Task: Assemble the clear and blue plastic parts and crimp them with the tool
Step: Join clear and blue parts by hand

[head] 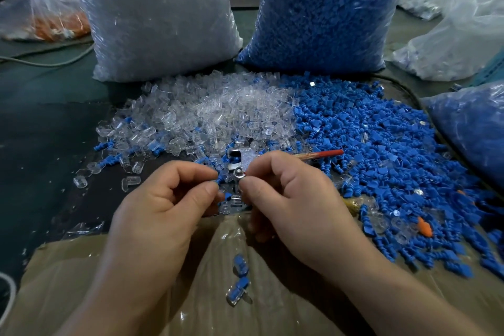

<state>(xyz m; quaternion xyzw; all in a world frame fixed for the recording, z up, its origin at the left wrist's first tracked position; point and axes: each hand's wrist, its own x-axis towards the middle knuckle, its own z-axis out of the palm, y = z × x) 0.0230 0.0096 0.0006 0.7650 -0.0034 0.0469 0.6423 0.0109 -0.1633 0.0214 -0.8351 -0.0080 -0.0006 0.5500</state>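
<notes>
A blue part (221, 180) is pinched between thumb and forefinger of the left hand (163, 199), close against the tool (237, 162), whose metal pivot is nipped by the curled fingertips of the right hand (291, 199). The tool is laid left to right under that hand. Its head is pointed away toward the clear parts (218, 112), with red handle (331, 153) and yellow handle (351, 203) splayed rightward into the blue pile (381, 158).
</notes>
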